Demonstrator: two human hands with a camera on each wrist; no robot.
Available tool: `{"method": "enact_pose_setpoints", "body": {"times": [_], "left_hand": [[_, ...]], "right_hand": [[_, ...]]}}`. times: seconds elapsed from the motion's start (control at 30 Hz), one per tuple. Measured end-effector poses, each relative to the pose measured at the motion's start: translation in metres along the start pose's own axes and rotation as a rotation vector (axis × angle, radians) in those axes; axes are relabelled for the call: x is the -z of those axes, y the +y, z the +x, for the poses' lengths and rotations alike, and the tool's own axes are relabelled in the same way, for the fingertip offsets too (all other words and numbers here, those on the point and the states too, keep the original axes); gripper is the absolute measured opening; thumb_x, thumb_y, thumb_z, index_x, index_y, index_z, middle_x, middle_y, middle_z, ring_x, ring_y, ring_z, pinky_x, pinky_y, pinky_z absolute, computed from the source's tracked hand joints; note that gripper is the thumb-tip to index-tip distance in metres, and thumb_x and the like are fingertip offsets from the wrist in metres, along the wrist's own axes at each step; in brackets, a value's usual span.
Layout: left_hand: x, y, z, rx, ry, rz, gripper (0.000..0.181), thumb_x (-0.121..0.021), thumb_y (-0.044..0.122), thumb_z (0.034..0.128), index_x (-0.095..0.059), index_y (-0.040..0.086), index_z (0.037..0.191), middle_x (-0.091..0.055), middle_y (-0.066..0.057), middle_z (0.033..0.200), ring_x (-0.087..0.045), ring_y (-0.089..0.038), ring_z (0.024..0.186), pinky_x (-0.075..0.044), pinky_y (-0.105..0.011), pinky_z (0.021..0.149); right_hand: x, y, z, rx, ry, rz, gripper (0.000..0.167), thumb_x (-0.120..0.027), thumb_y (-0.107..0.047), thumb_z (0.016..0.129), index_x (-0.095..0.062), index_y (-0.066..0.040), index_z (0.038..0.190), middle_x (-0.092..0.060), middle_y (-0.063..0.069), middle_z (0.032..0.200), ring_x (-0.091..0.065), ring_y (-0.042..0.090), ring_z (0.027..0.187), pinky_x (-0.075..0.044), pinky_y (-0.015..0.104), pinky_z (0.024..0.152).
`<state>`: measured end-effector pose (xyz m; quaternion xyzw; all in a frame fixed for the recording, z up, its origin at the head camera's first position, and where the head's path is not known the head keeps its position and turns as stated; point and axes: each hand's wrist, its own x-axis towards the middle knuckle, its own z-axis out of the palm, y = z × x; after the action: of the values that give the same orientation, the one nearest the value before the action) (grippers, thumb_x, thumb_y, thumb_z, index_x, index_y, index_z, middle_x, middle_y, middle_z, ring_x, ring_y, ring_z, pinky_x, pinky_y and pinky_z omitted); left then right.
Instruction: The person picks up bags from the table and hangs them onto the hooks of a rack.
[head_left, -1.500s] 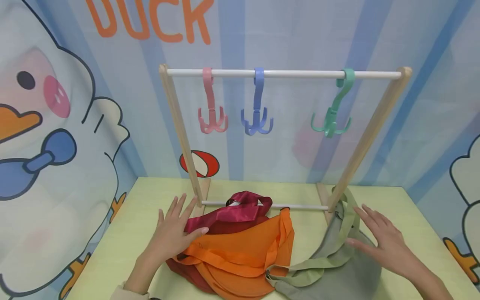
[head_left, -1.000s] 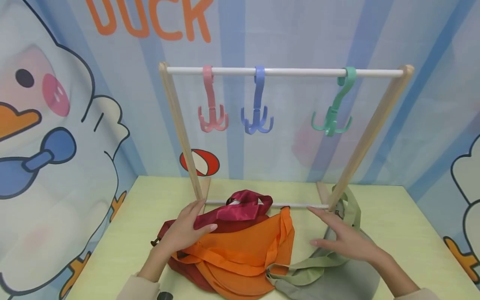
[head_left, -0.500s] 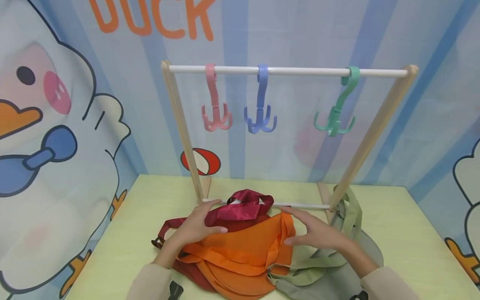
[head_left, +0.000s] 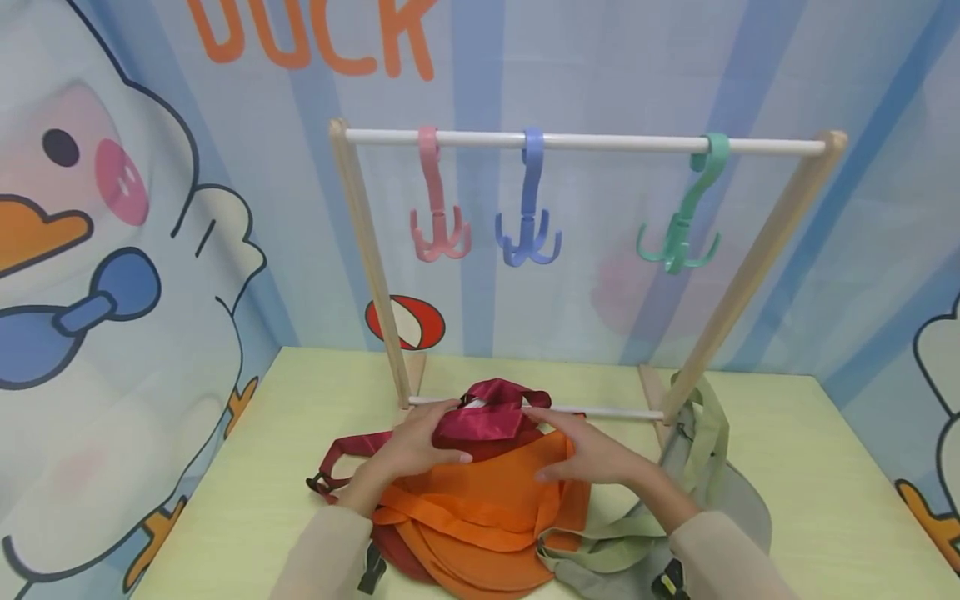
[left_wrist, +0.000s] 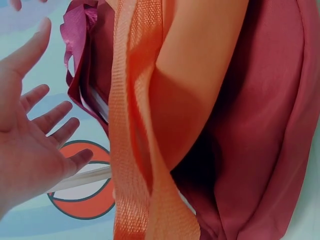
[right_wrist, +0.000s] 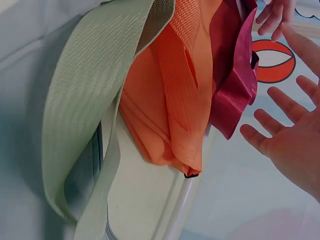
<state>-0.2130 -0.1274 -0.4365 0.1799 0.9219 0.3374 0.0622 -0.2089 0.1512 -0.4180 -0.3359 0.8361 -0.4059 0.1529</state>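
Note:
My left hand [head_left: 417, 443] hovers over the left side of the pile, its fingers spread and holding nothing. Facing it is my right hand [head_left: 588, 450], also empty with fingers apart, above the right end of the orange bag [head_left: 487, 479]. Between the hands lies the shiny dark red strap [head_left: 480, 423] of a dark red bag [left_wrist: 270, 120], which is partly covered by the orange one. In the right wrist view the orange bag's strap [right_wrist: 185, 100] hangs beside a pale green strap [right_wrist: 85, 100]. That strap belongs to the grey-green bag [head_left: 742, 500], partly hidden under my right forearm.
A wooden rack with a white top rail [head_left: 615, 143] stands behind the bags. From it hang a pink hook [head_left: 438, 225], a blue hook [head_left: 530, 225] and a green hook [head_left: 681, 233]. The lower rail [head_left: 615, 413] runs behind the pile.
Both hands have come inward from the two sides, the right one travelling farther left from over the grey-green bag. The bags lie where they were. The head view has shifted slightly.

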Motion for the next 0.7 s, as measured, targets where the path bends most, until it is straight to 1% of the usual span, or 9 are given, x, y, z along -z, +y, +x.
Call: {"method": "enact_pose_setpoints", "body": {"times": [0.13, 0.27, 0.4, 0.5, 0.57, 0.63, 0.7], "left_hand": [[-0.003, -0.001, 0.004, 0.014, -0.009, -0.017, 0.080, -0.074, 0.037, 0.0737, -0.037, 0.007, 0.138, -0.040, -0.014, 0.136, -0.032, -0.034, 0.125, -0.029, -0.056, 0.097], [-0.007, -0.003, 0.009, 0.007, -0.011, 0.012, 0.078, -0.074, 0.037, 0.0745, -0.038, 0.007, 0.137, -0.040, -0.014, 0.136, -0.033, -0.034, 0.124, -0.030, -0.056, 0.096], [-0.009, -0.004, 0.012, 0.004, -0.014, 0.030, 0.077, -0.073, 0.035, 0.0753, -0.038, 0.006, 0.137, -0.041, -0.015, 0.136, -0.033, -0.036, 0.124, -0.029, -0.057, 0.096], [-0.010, -0.005, 0.014, 0.014, -0.018, 0.032, 0.076, -0.072, 0.034, 0.0763, -0.037, 0.005, 0.137, -0.040, -0.016, 0.136, -0.032, -0.036, 0.124, -0.029, -0.057, 0.096], [-0.011, -0.005, 0.014, 0.019, -0.016, 0.032, 0.074, -0.072, 0.032, 0.0772, -0.037, 0.005, 0.137, -0.040, -0.017, 0.135, -0.033, -0.036, 0.123, -0.030, -0.057, 0.095], [-0.012, -0.006, 0.015, 0.027, -0.017, 0.031, 0.073, -0.071, 0.031, 0.0782, -0.037, 0.004, 0.137, -0.041, -0.017, 0.135, -0.033, -0.036, 0.123, -0.031, -0.056, 0.095], [-0.013, -0.007, 0.015, 0.035, -0.020, 0.024, 0.073, -0.071, 0.030, 0.0788, -0.036, 0.004, 0.137, -0.041, -0.018, 0.135, -0.034, -0.036, 0.123, -0.031, -0.055, 0.096]], "right_hand": [[-0.003, 0.003, 0.008, -0.013, 0.016, -0.002, 0.078, -0.072, -0.022, 0.079, -0.029, -0.005, 0.142, -0.031, 0.014, 0.143, -0.030, 0.036, 0.128, -0.027, 0.056, 0.098], [-0.006, 0.005, 0.016, -0.027, 0.038, -0.009, 0.076, -0.071, -0.019, 0.080, -0.029, -0.005, 0.142, -0.032, 0.016, 0.142, -0.030, 0.038, 0.126, -0.030, 0.056, 0.096], [-0.010, 0.005, 0.024, -0.029, 0.053, 0.014, 0.075, -0.070, -0.015, 0.080, -0.028, -0.003, 0.141, -0.034, 0.021, 0.138, -0.036, 0.040, 0.119, -0.040, 0.052, 0.089], [-0.013, 0.006, 0.030, -0.023, 0.073, -0.005, 0.074, -0.071, -0.014, 0.080, -0.030, 0.000, 0.140, -0.037, 0.022, 0.135, -0.040, 0.040, 0.115, -0.042, 0.050, 0.087], [-0.015, 0.008, 0.033, -0.018, 0.089, -0.046, 0.072, -0.071, -0.013, 0.079, -0.032, 0.001, 0.138, -0.038, 0.022, 0.135, -0.039, 0.040, 0.117, -0.038, 0.052, 0.091], [-0.018, 0.010, 0.036, -0.013, 0.098, -0.090, 0.071, -0.072, -0.012, 0.079, -0.034, 0.002, 0.137, -0.039, 0.022, 0.135, -0.036, 0.040, 0.120, -0.031, 0.055, 0.096], [-0.020, 0.013, 0.037, -0.009, 0.101, -0.131, 0.071, -0.072, -0.011, 0.078, -0.034, 0.002, 0.137, -0.038, 0.022, 0.136, -0.033, 0.040, 0.123, -0.024, 0.057, 0.099]]}}
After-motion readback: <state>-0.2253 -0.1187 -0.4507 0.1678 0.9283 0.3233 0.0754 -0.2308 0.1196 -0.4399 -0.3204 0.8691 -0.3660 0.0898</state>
